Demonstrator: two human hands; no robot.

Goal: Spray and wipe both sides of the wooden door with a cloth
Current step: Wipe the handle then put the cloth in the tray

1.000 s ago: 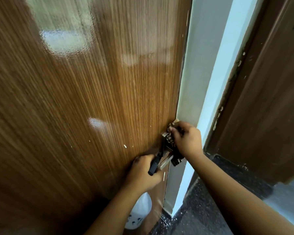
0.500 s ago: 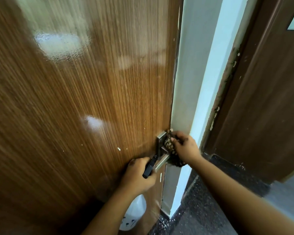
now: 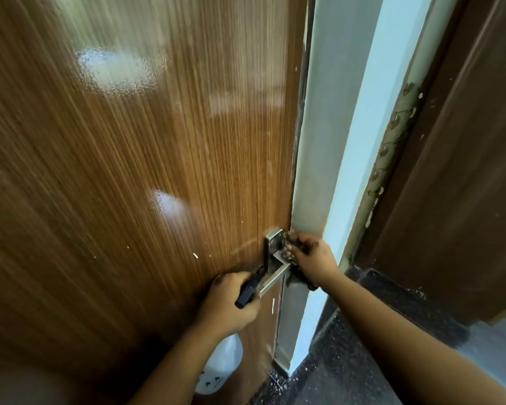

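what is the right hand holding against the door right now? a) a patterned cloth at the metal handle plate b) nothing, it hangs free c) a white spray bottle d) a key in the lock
a: the right hand bunches the dark patterned cloth against the metal handle plate at the edge of the wooden door, while the white spray bottle hangs from the left hand.

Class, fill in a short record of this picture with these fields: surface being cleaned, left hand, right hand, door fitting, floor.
surface being cleaned: wooden door, glossy, with small white specks
left hand: left hand grips the spray bottle, black nozzle up, white body below the fist
right hand: right hand holds the cloth at the door's edge
door fitting: metal lever handle on a plate
floor: dark speckled floor
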